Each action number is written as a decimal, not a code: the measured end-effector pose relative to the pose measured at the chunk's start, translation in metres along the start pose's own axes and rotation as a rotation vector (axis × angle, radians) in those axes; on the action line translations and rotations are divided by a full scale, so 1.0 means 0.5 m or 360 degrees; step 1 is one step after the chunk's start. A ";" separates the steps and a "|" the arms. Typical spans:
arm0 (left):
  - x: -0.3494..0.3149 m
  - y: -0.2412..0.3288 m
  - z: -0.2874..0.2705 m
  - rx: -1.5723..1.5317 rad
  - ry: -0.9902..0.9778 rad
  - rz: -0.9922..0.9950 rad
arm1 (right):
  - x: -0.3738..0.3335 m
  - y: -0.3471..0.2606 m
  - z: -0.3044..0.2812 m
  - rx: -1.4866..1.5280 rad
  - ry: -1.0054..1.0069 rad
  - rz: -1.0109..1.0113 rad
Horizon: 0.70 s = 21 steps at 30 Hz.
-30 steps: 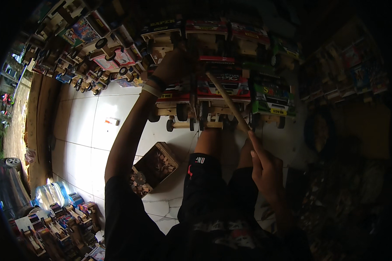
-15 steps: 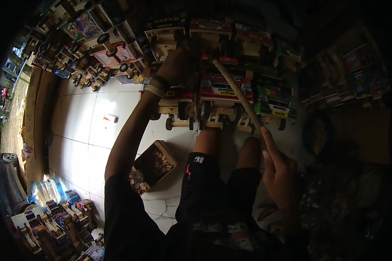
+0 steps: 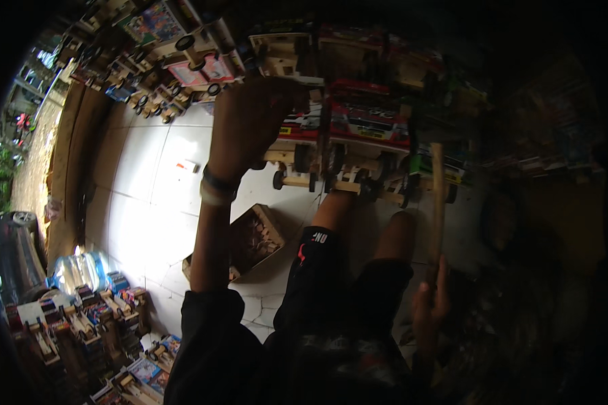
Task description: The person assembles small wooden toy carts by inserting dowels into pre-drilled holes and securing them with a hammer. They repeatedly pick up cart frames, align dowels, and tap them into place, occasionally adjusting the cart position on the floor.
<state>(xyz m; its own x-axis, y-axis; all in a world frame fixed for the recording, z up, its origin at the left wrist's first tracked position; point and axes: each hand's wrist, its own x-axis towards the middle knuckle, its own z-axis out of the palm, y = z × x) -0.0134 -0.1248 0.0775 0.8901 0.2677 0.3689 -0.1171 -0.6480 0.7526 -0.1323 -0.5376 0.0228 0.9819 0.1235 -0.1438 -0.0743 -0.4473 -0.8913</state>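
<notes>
My left hand (image 3: 253, 121) is raised over the left end of a row of wooden toy trucks. Its fingers are closed, with what looks like a small wood block (image 3: 315, 96) at the tips; the dark blurs the grip. A red toy truck (image 3: 368, 121) with black wheels stands just right of it. Beside that is a green toy truck (image 3: 442, 164). Low on the right, my right hand (image 3: 431, 304) is wrapped round a wooden stick (image 3: 438, 196), which points upward, apart from the trucks.
A wooden box (image 3: 270, 253) of small wood pieces sits on the tiled floor (image 3: 148, 229), partly behind my left forearm. More toy trucks (image 3: 81, 324) crowd the lower left, by a clear plastic water jug (image 3: 81, 271). Others are stacked at upper left.
My left hand has come up from among the trucks, nearer to me. My right hand has drawn back and down, taking the stick away from the red truck and turning it more upright.
</notes>
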 end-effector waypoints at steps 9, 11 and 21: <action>-0.297 -0.077 -0.128 0.0196 0.0054 -0.0834 | -0.026 0.055 -0.008 0.0012 0.0061 -0.0029; -0.307 -0.087 -0.123 -0.0457 0.0235 -0.1130 | -0.014 0.037 -0.010 0.0027 0.0029 0.0043; -0.208 -0.028 0.032 -0.1549 -0.0260 -0.0879 | -0.003 0.005 0.002 0.0101 -0.0148 -0.0034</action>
<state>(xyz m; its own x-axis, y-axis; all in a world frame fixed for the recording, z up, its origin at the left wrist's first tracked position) -0.0976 -0.1548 0.0198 0.9648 0.2026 -0.1678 0.0805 0.3801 0.9214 -0.1342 -0.5381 0.0205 0.9631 0.2154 -0.1613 -0.0674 -0.3870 -0.9196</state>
